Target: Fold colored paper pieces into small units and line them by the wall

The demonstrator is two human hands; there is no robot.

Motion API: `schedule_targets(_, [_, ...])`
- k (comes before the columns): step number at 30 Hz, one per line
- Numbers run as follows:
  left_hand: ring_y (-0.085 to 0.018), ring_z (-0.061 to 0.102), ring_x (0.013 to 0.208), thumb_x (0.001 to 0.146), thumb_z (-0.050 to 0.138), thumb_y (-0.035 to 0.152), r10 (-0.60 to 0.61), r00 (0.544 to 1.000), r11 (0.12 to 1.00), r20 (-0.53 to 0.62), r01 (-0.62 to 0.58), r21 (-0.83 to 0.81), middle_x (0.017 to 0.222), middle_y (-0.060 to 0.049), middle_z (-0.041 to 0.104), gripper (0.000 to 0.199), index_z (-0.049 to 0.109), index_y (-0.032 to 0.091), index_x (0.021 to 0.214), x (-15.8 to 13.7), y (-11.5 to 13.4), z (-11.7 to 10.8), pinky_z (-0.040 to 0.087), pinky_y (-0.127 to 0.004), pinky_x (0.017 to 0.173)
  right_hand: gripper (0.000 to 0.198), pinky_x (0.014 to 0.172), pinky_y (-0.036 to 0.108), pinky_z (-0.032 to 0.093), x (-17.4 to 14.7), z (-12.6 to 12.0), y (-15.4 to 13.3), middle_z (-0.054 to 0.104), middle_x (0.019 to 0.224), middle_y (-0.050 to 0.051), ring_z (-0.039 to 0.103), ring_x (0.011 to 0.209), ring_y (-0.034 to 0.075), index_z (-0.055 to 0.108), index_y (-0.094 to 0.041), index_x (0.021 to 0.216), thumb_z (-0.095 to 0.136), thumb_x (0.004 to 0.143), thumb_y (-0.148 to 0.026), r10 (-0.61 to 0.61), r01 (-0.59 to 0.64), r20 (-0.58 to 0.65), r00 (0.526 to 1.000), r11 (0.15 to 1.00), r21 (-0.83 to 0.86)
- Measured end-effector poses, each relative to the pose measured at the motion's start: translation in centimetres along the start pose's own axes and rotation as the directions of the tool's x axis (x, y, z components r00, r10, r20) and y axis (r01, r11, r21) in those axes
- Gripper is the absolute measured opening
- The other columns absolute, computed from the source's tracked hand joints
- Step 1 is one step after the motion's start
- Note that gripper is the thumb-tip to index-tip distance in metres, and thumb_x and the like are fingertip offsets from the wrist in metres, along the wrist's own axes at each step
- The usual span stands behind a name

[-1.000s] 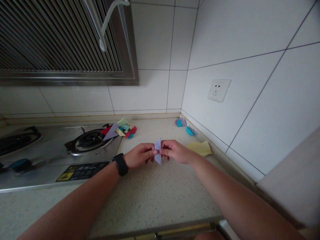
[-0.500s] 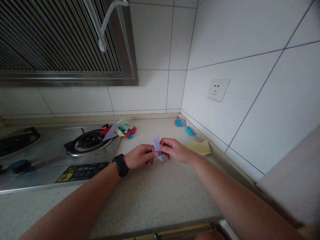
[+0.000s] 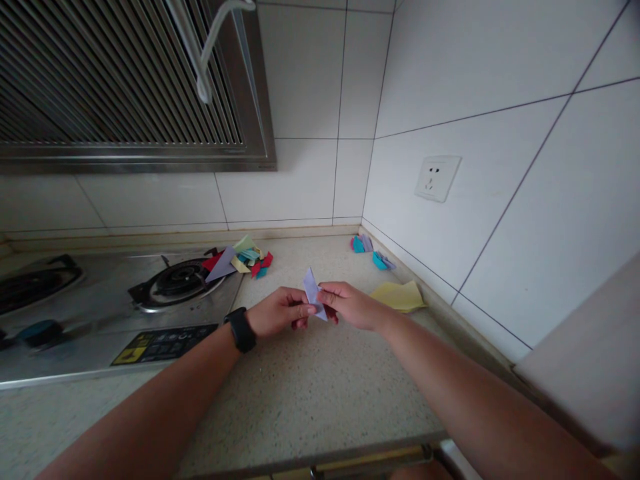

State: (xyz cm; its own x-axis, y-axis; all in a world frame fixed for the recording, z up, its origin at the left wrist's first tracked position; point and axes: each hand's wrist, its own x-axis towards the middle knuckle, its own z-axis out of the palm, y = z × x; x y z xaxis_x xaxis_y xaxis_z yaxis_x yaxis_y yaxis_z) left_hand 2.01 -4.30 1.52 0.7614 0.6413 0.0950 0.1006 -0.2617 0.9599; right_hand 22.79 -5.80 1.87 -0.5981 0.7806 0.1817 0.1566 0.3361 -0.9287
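Observation:
A small folded piece of lilac paper [image 3: 311, 287] is held between both hands above the speckled countertop [image 3: 310, 387]. My left hand [image 3: 280, 311] pinches its lower left side between thumb and fingers; a black watch sits on that wrist. On the right side of the paper, my right hand [image 3: 350, 303] grips with thumb and forefinger. Its other fingers curl behind, partly hidden. Just past my right wrist lies a yellow sheet of paper [image 3: 403, 296] on the counter.
A pile of colourful folded papers [image 3: 245, 257] lies at the edge of the gas stove [image 3: 175, 333]. Two small clusters of folded paper [image 3: 381, 261] rest near the back right corner. A socket [image 3: 437, 178] is on the right wall; a range hood [image 3: 200, 160] overhangs the stove.
The lilac paper has tilted slightly, its upper tip leaning further left. Both hands keep their pinch on it and have barely shifted.

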Motion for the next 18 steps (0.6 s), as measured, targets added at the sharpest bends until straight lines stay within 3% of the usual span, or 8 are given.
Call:
schedule_targets(8, [-0.007, 0.048, 0.052, 0.082, 0.063, 0.045, 0.015, 1.000, 1.000, 0.017, -0.015, 0.001, 0.058, 0.000, 0.057, 0.036, 0.065, 0.010, 0.073, -0.1, 0.3, -0.2, 0.040, -0.020, 0.054, 0.035, 0.050, 0.021, 0.037, 0.0, 0.2, 0.0, 0.052, 0.063, -0.003, 0.047, 0.052, 0.008, 0.054, -0.016, 0.081, 0.052, 0.090, -0.050, -0.009, 0.004, 0.048, 0.999, 0.995, 0.102])
schedule_targets(12, [-0.007, 0.048, 0.052, 0.083, 0.062, 0.045, 0.000, 1.000, 0.999, -0.022, 0.001, 0.039, 0.058, 0.000, 0.057, 0.036, 0.064, 0.011, 0.071, 0.0, -0.3, -0.3, 0.039, -0.020, 0.054, 0.035, 0.050, 0.021, 0.036, 0.0, 0.1, 0.0, 0.049, 0.061, -0.004, 0.045, 0.052, 0.008, 0.054, -0.017, 0.079, 0.049, 0.091, -0.050, -0.003, 0.003, 0.006, 1.000, 1.000, 0.002])
schedule_targets(18, [-0.007, 0.048, 0.051, 0.082, 0.061, 0.046, 0.012, 0.980, 0.985, -0.199, 0.023, 0.172, 0.060, 0.001, 0.058, 0.035, 0.065, 0.012, 0.076, 0.5, -1.1, -0.5, 0.036, -0.018, 0.049, 0.023, 0.053, 0.020, 0.037, -0.1, -0.2, 0.0, 0.055, 0.071, -0.003, 0.047, 0.058, 0.008, 0.053, -0.019, 0.088, 0.056, 0.088, -0.041, -0.021, 0.007, -0.078, 0.997, 0.985, -0.173])
